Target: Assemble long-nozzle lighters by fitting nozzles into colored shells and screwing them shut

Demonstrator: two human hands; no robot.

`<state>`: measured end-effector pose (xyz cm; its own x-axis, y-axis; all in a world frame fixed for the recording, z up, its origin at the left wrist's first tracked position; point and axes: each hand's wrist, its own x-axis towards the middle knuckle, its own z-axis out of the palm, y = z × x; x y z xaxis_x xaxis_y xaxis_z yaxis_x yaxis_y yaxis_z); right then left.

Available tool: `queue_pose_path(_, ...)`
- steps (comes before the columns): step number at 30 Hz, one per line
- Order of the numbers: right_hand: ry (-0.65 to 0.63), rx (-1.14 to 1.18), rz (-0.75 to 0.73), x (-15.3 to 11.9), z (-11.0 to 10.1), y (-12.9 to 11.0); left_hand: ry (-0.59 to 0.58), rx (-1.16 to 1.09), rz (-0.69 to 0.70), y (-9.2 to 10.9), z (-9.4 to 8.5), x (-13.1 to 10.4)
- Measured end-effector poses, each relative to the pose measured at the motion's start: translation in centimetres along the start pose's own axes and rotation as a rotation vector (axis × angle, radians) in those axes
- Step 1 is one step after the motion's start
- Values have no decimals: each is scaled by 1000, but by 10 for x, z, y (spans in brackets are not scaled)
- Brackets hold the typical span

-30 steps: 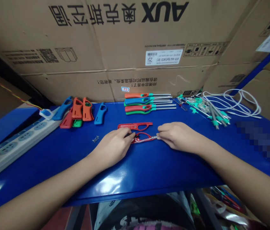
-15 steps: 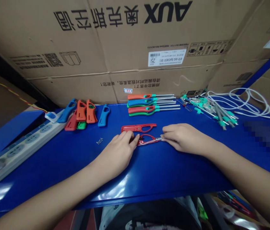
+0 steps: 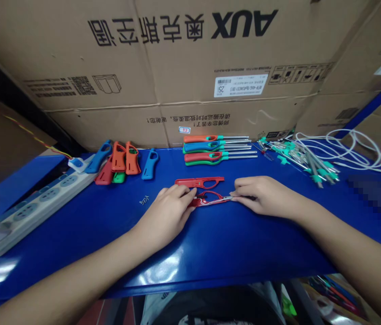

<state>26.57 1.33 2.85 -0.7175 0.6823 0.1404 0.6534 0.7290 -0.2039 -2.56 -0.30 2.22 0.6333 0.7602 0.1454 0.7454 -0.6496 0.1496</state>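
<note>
An opened red lighter half [image 3: 207, 201] lies at the middle of the blue table, a pale wire and a dark part showing inside it. My left hand [image 3: 168, 210] is closed around its handle end, thumb and fingers pinching it. At the other end my right hand [image 3: 261, 196] pinches the thin metal tube [image 3: 228, 198] that meets the red half; my fingers hide the rest of the tube. Just behind lies the matching red shell half [image 3: 201, 182], inner side up. A few small screws [image 3: 144, 200] are scattered left of my left hand.
Several assembled long lighters [image 3: 207, 157] are stacked at the back. Coloured lighter handles [image 3: 132, 158] lie at the back left, beside a white power strip [image 3: 53, 194]. Metal tubes with green parts [image 3: 312, 164] and a white cable [image 3: 362, 155] lie right. A cardboard box [image 3: 163, 67] forms the back wall.
The view has shifted slightly. My left thumb and fingers have moved a little on the red half's handle end; my right hand keeps its pinch on the tube.
</note>
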Motion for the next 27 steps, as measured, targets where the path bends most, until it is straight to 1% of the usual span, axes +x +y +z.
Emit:
queue_pose_path(4,-5,39,8,1,-1,1,1,41,44,1,0,0)
queue_pose_path(8,2,46,11,1,-2,0,-15,221,120,5,3,-2)
queue_pose_path(10,4,29,10,1,-2,0,-12,271,146,7,4,-3)
queue_pose_path(13,-6,0,10,1,-3,0,-5,231,114,8,2,-2)
queue_pose_path(16,-27,14,22,1,-4,0,1,85,61,6,-2,0)
queue_pose_path(19,-27,58,20,1,-5,0,-13,10,70,5,-5,2)
queue_pose_path(22,-15,88,0,1,-4,0,-26,21,95,5,-4,2)
queue_pose_path(24,15,81,-10,1,-2,-2,-16,50,107,6,-3,2)
queue_pose_path(27,115,75,-19,3,5,-9,-7,97,117,8,-3,2)
